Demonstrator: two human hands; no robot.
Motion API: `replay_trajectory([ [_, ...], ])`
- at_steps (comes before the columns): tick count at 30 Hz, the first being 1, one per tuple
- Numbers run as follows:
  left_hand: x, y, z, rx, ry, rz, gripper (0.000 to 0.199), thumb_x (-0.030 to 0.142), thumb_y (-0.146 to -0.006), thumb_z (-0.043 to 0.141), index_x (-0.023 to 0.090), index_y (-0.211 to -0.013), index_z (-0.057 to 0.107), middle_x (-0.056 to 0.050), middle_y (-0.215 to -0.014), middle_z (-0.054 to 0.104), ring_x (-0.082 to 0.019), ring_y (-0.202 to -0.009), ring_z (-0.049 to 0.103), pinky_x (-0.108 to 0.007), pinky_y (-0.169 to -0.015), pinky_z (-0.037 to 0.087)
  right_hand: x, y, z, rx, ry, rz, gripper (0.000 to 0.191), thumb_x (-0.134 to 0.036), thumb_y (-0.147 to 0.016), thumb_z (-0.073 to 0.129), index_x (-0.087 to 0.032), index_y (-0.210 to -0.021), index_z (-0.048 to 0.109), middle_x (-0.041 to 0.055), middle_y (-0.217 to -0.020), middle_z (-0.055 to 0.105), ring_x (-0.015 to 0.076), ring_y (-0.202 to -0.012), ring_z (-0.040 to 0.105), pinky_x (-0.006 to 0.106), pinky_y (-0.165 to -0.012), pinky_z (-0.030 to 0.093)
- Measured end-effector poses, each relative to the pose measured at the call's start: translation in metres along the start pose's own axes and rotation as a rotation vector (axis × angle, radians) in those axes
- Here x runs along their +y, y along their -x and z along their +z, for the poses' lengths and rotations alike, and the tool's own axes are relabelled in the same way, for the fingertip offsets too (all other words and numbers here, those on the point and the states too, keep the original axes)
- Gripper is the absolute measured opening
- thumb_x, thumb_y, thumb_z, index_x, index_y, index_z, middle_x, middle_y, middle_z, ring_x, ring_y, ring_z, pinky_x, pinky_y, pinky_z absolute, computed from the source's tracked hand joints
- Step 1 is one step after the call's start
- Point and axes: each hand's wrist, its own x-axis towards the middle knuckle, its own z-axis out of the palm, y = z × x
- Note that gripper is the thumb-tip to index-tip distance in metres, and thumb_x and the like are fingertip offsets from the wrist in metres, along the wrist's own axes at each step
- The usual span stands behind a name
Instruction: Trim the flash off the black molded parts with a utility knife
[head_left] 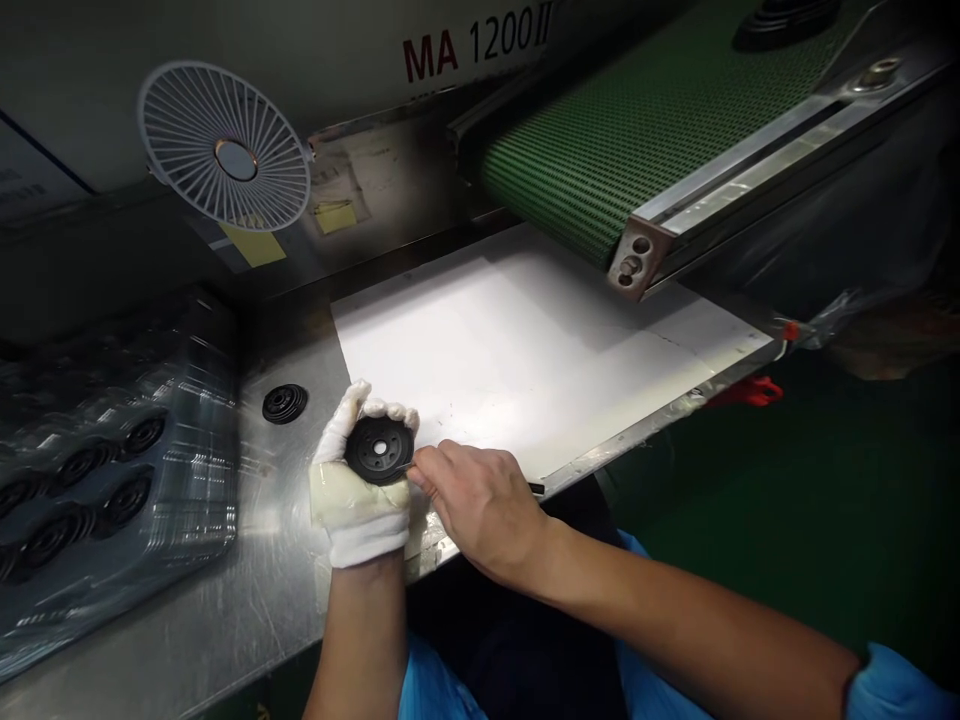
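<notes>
My left hand, in a white glove, is closed around a round black plastic part with a ring of small holes and a light centre hole. The part's face is turned up toward me. My bare right hand is closed at the part's right edge, around a thin tool whose black end sticks out behind the knuckles. The tool's tip is close to the rim; whether it touches, I cannot tell. Another black round part lies on the metal table, left of my gloved hand.
A white sheet covers part of the metal table. Clear plastic trays with black round parts stand at the left. A green conveyor belt overhangs the table, carrying a black part. A white fan is behind.
</notes>
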Motion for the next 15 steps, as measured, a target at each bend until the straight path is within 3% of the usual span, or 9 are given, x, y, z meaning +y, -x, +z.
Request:
replay_trajectory([
  [3, 0.001, 0.002, 0.000, 0.026, -0.018, 0.050, 0.009, 0.015, -0.081, 0.055, 0.016, -0.086, 0.062, 0.001, -0.067, 0.059, -0.012, -0.068, 0.057, -0.033, -0.079, 0.051, -0.003, 0.002, 0.003, -0.018, -0.028, -0.021, 0.026, -0.032, -0.101, 0.032, -0.022, -0.089, 0.052, 0.0003, -0.078, 0.056, 0.0168, -0.067, 0.053, 0.030, -0.056, 0.027],
  [7, 0.006, 0.006, -0.005, -0.148, -0.124, -0.028, 0.026, 0.021, -0.077, 0.053, 0.016, -0.100, 0.063, -0.007, -0.086, 0.066, -0.022, -0.089, 0.061, -0.048, -0.088, 0.048, 0.002, 0.005, -0.001, -0.024, -0.080, -0.060, 0.025, -0.033, -0.101, 0.033, -0.022, -0.089, 0.051, -0.0009, -0.077, 0.055, 0.0160, -0.066, 0.051, 0.029, -0.057, 0.028],
  [12, 0.008, 0.005, -0.009, -0.170, -0.073, -0.019, 0.023, 0.019, -0.076, 0.053, 0.013, -0.095, 0.064, -0.002, -0.072, 0.060, -0.014, -0.071, 0.058, -0.033, -0.073, 0.051, 0.009, 0.004, -0.014, -0.047, -0.197, -0.073, 0.027, -0.033, -0.102, 0.031, -0.021, -0.091, 0.052, -0.0006, -0.079, 0.056, 0.0146, -0.069, 0.052, 0.026, -0.061, 0.033],
  [15, 0.004, 0.006, -0.007, -0.143, -0.081, 0.032, 0.018, 0.019, -0.080, 0.053, 0.014, -0.093, 0.063, -0.002, -0.072, 0.059, -0.014, -0.070, 0.057, -0.031, -0.070, 0.050, 0.012, -0.001, -0.020, -0.029, -0.183, -0.008, 0.029, -0.034, -0.102, 0.031, -0.020, -0.093, 0.054, 0.0000, -0.080, 0.057, 0.0141, -0.069, 0.053, 0.025, -0.062, 0.034],
])
